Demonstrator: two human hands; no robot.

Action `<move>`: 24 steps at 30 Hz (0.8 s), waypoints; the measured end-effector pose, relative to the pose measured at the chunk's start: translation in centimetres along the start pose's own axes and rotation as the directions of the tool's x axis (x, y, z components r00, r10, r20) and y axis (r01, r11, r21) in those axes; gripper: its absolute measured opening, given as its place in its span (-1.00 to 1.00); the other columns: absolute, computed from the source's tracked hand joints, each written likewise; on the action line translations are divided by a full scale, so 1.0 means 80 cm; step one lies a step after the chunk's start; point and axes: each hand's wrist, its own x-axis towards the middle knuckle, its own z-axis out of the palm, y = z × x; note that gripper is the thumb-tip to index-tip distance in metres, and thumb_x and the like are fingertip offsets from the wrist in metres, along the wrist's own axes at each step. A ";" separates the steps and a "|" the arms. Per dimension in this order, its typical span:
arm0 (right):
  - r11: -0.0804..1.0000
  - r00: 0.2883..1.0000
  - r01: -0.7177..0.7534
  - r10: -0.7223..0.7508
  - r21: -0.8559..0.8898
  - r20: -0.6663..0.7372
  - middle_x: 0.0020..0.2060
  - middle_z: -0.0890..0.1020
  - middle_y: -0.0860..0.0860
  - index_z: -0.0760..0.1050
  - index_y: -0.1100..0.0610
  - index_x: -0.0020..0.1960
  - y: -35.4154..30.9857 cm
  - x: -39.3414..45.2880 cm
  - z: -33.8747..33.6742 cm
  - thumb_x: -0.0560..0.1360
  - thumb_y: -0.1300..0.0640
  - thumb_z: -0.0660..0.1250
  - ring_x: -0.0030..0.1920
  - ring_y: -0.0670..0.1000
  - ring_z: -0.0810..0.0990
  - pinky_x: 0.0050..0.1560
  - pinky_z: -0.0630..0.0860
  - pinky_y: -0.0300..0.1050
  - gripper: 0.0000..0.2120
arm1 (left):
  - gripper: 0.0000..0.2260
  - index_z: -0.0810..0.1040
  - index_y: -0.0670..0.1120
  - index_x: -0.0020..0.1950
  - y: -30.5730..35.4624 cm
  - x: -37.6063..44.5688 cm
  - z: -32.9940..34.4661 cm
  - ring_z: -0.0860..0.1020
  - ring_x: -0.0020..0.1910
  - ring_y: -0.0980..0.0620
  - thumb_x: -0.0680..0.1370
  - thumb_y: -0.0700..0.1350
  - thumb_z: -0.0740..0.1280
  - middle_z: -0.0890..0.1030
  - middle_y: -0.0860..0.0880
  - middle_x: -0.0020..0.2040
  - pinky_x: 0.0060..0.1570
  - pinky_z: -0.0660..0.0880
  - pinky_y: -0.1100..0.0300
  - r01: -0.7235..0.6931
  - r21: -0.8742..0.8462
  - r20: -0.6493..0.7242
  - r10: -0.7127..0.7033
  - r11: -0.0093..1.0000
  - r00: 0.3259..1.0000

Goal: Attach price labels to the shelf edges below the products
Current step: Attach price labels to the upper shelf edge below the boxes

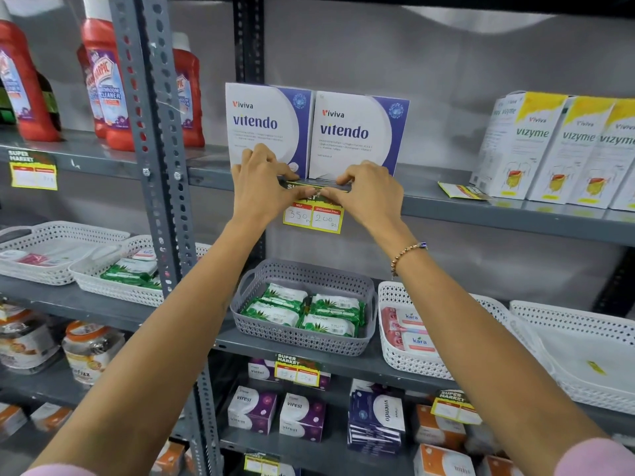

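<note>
A yellow and green price label [313, 218] with handwritten 350 and 200 hangs from the grey shelf edge [481, 209] under two white and purple vitendo boxes [354, 132]. My left hand [263, 187] and my right hand [369, 192] both press the label's top strip against the edge, thumbs meeting in the middle. The fingers hide the label's upper part. Another label [462, 191] lies flat on the shelf to the right, in front of the vizyme boxes [563, 149].
Red cleaner bottles [106, 91] stand on the left shelf above a hung label [32, 170]. Below are a grey basket of green wipes [302, 341], white baskets [580, 355] and lower shelves with labels [297, 371]. A perforated upright post [154, 132] stands left of my hands.
</note>
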 end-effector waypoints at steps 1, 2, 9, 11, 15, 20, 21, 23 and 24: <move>1.000 1.000 0.001 -0.001 0.008 0.004 0.01 0.62 0.00 0.62 0.02 0.03 0.004 -0.002 -0.001 0.36 -0.27 0.38 0.05 0.04 0.57 -0.19 0.38 -0.14 -0.58 | -0.59 0.67 0.01 0.04 -0.002 0.001 0.000 0.36 0.14 -0.09 0.31 0.22 0.47 0.46 -0.10 0.05 0.03 0.20 0.11 0.008 -0.015 0.007 -0.008 1.000 1.000; 1.000 1.000 -0.001 0.001 0.019 0.007 0.00 0.61 0.00 0.62 0.01 0.03 0.008 -0.003 -0.002 0.36 -0.25 0.39 0.04 0.03 0.56 -0.20 0.36 -0.15 -0.60 | -0.61 0.66 0.02 0.05 -0.005 0.001 0.000 0.36 0.14 -0.08 0.32 0.19 0.48 0.46 -0.09 0.05 0.02 0.17 0.13 0.018 -0.035 0.014 -0.017 0.999 1.000; 0.991 0.998 -0.039 0.034 0.131 0.047 -0.03 0.62 0.00 0.65 0.01 0.06 0.017 -0.004 -0.007 0.43 -0.04 0.42 0.03 0.02 0.56 -0.19 0.34 -0.16 -0.76 | -0.76 0.63 0.10 0.12 -0.018 0.001 -0.003 0.33 0.14 -0.06 0.46 0.00 0.42 0.45 -0.04 0.06 0.01 0.10 0.14 0.038 -0.075 0.087 -0.031 0.996 0.996; 0.988 0.997 -0.050 0.042 0.149 0.058 -0.02 0.63 0.01 0.65 0.03 0.08 0.016 -0.004 -0.009 0.45 0.03 0.41 0.04 0.03 0.56 -0.17 0.33 -0.17 -0.78 | -0.77 0.62 0.12 0.13 -0.019 0.002 -0.004 0.33 0.15 -0.06 0.48 -0.04 0.41 0.46 -0.05 0.09 0.02 0.09 0.13 0.043 -0.071 0.107 -0.035 0.997 0.994; 0.981 0.990 -0.086 0.064 0.172 0.129 0.02 0.67 0.02 0.64 0.06 0.08 0.018 0.001 -0.012 0.47 0.12 0.40 0.04 0.01 0.59 -0.08 0.45 -0.16 -0.81 | -0.75 0.61 0.13 0.13 -0.015 0.006 -0.009 0.31 0.19 -0.08 0.46 -0.01 0.43 0.44 -0.07 0.13 0.10 0.18 0.04 0.063 -0.026 0.159 -0.058 0.998 0.986; 0.994 0.994 -0.074 0.067 0.084 0.084 -0.02 0.66 0.04 0.61 0.09 -0.05 0.002 0.004 -0.009 0.40 -0.24 0.35 0.00 0.06 0.58 -0.13 0.49 -0.07 -0.59 | -0.58 0.64 0.11 0.04 -0.003 0.008 -0.005 0.32 0.19 -0.09 0.30 0.31 0.43 0.44 -0.07 0.09 0.08 0.20 0.02 0.064 0.017 0.135 -0.065 0.998 0.989; 0.997 0.997 -0.071 0.069 0.032 0.044 -0.02 0.64 0.05 0.58 0.09 -0.06 -0.003 0.002 -0.006 0.36 -0.32 0.34 0.01 0.09 0.58 -0.16 0.47 -0.08 -0.52 | -0.56 0.65 0.08 0.03 0.000 0.006 -0.003 0.33 0.18 -0.09 0.29 0.32 0.43 0.45 -0.08 0.08 0.07 0.20 0.02 0.060 0.030 0.105 -0.063 0.998 0.993; 0.997 0.998 -0.065 0.065 -0.039 -0.005 -0.02 0.61 0.06 0.53 0.10 -0.06 -0.009 0.000 0.001 0.31 -0.38 0.34 0.01 0.11 0.58 -0.20 0.41 -0.10 -0.46 | -0.57 0.65 0.05 0.02 0.003 0.003 0.000 0.35 0.17 -0.10 0.30 0.29 0.43 0.47 -0.09 0.08 0.07 0.21 0.01 0.053 0.047 0.057 -0.056 0.997 0.997; 0.997 0.998 -0.061 0.060 -0.051 -0.014 -0.02 0.60 0.06 0.52 0.09 -0.05 -0.011 -0.002 0.002 0.31 -0.37 0.35 0.01 0.11 0.58 -0.21 0.38 -0.11 -0.46 | -0.58 0.65 0.05 0.02 0.003 0.002 0.001 0.35 0.16 -0.10 0.31 0.28 0.44 0.47 -0.09 0.08 0.07 0.22 0.01 0.055 0.038 0.042 -0.057 0.998 0.997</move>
